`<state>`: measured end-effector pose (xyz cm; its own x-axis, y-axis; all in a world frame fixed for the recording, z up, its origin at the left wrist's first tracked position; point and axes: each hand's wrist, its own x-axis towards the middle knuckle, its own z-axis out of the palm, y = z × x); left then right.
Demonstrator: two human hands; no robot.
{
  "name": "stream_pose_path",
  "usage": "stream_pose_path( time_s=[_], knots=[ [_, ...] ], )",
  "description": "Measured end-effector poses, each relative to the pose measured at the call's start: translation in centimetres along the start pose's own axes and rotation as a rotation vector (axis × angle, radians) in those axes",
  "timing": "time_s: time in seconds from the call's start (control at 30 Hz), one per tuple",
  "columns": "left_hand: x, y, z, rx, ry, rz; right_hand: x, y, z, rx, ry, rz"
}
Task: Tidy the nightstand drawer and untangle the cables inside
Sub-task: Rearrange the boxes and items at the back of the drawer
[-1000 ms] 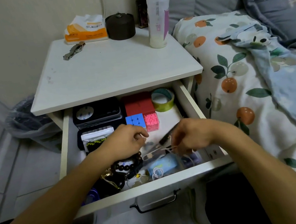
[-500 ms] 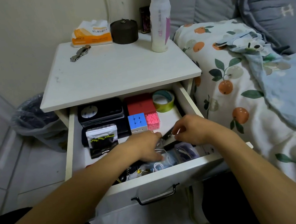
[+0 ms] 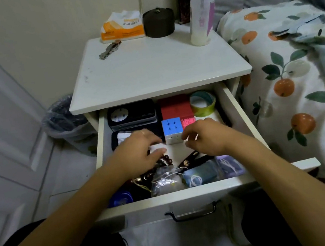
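Bedroom corner: white door and bagged bin (image 3: 66,118) at left, white nightstand (image 3: 155,69) centre, fruit-print bed (image 3: 299,85) at right. Drawer (image 3: 189,197) is pulled out, both hands inside.

Left to right in the drawer:
- Black case with a white round face (image 3: 131,115) at the back left, dark pouch in front of it, mostly hidden under the left hand (image 3: 138,153). Left fingers are loosely curled over the pouch area; whether they pinch anything, cannot tell.
- Dark bead bracelet (image 3: 163,163) just below that hand. Rigid beads on a cord, rolls and snags; lift as 1 loop.
- Clear bag with white cord (image 3: 166,180) at the front. Light, soft, slippery film. Judgement: take it by the neck, not by the cord.
- Blue cube (image 3: 172,129) mid-drawer, between the 2 hands. Rigid, light, easy to take by opposite faces.
- Red box (image 3: 175,106) and tape roll (image 3: 203,103) at the back right.
- Right hand (image 3: 206,139) beside the cube, fingers curled, fingertips near its right face; contact not clear.
- White cables (image 3: 195,180) sit tangled front right, on blue packaging. Thin, limp, light; probably knot tighter if tugged. Judgement: grip at a plug end and feed loops through.
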<state>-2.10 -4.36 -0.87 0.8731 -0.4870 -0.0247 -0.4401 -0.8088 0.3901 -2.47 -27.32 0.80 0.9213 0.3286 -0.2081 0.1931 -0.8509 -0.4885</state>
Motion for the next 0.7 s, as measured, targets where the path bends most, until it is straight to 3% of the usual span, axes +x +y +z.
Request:
stream_pose_path(
  time_s=[0.07,0.2,0.43,0.57,0.7],
  knots=[
    [0.9,-1.1,-0.7,0.213,0.062,-0.080,0.4,-0.4,0.2,-0.013,-0.002,-0.021],
    [1.8,-2.9,-1.1,0.492,-0.102,-0.218,1.1,-1.1,1.1,-0.065,-0.076,-0.030],
    [0.3,-2.2,-1.4,0.101,-0.033,-0.121,1.3,-2.4,2.4,-0.031,-0.224,-0.062],
    [-0.5,-1.5,-1.8,0.029,0.053,-0.047,1.3,-3.7,3.8,-0.016,-0.370,-0.030],
    [-1.3,-1.3,-2.3,0.022,0.164,-0.020,2.0,-4.3,3.8,0.049,-0.295,-0.019]
  ],
)
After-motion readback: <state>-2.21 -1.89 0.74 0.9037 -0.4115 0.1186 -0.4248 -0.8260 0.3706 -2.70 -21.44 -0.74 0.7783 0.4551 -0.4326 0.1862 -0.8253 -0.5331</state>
